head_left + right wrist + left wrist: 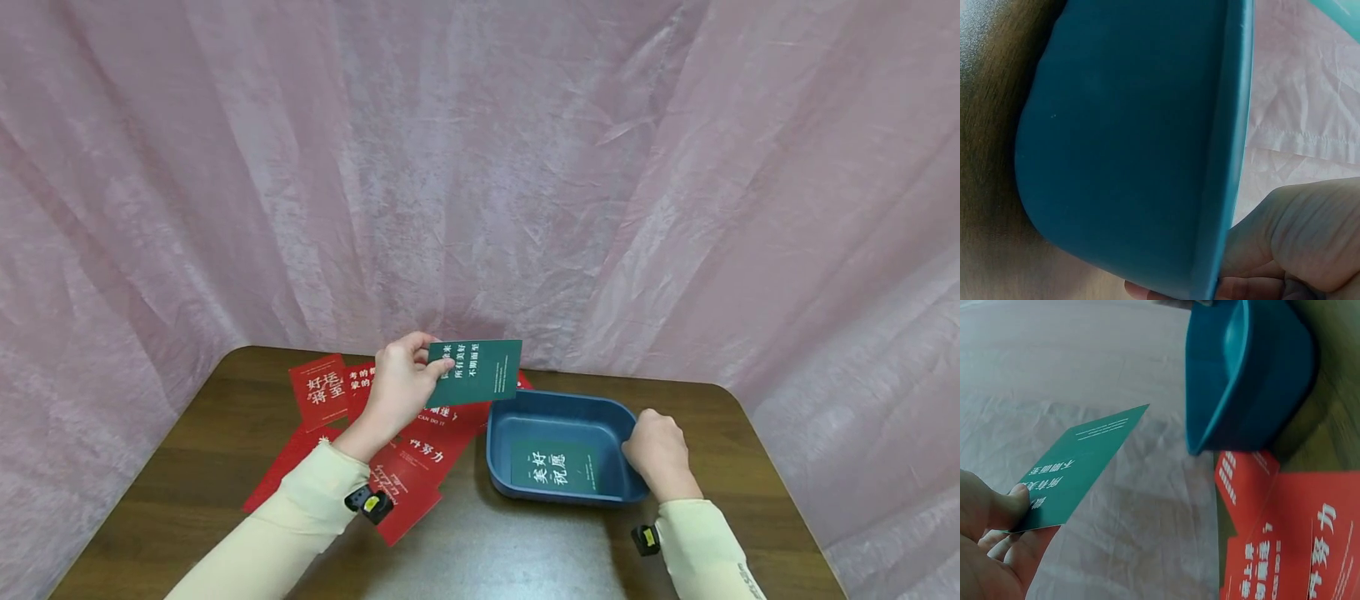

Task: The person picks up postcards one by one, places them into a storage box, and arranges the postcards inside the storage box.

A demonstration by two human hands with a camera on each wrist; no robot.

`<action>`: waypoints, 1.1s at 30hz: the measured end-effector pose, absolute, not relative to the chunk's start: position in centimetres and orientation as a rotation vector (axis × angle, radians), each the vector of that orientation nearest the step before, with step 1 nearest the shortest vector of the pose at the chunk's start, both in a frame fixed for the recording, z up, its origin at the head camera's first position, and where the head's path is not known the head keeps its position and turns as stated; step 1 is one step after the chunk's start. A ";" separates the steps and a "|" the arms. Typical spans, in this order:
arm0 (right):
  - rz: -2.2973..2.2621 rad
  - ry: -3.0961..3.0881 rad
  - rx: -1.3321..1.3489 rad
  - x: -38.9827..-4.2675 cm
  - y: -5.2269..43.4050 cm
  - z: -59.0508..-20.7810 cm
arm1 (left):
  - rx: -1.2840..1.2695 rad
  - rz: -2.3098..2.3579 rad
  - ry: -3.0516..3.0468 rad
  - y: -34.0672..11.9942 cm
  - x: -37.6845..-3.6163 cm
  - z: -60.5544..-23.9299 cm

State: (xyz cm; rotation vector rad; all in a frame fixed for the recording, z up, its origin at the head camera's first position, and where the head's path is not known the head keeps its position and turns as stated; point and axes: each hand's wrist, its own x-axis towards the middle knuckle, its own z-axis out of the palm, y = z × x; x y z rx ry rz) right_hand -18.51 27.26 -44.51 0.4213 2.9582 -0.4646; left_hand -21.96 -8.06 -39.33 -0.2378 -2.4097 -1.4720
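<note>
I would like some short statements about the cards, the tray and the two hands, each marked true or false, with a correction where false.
1. The left hand pinches a green card above the table. True.
2. The blue tray holds nothing. False: one green card in the tray lies on its bottom.
3. The right hand grips the tray's right rim. True.
4. The red cards are stacked inside the tray. False: they lie spread on the wooden table, left of the tray.
5. The held card is red. False: it is green with white writing.
</note>
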 end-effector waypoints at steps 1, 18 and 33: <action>-0.466 2.954 0.426 -18.6 27.3 -44.5 | -0.241 -1.492 -2.400 -7.8 -22.0 -39.3; -0.455 2.955 0.427 -18.5 27.5 -44.2 | -0.225 -1.704 -2.282 -2.7 -21.6 -40.4; -0.456 2.957 0.444 -18.2 27.2 -44.2 | -0.250 -1.701 -2.386 0.6 -20.7 -43.0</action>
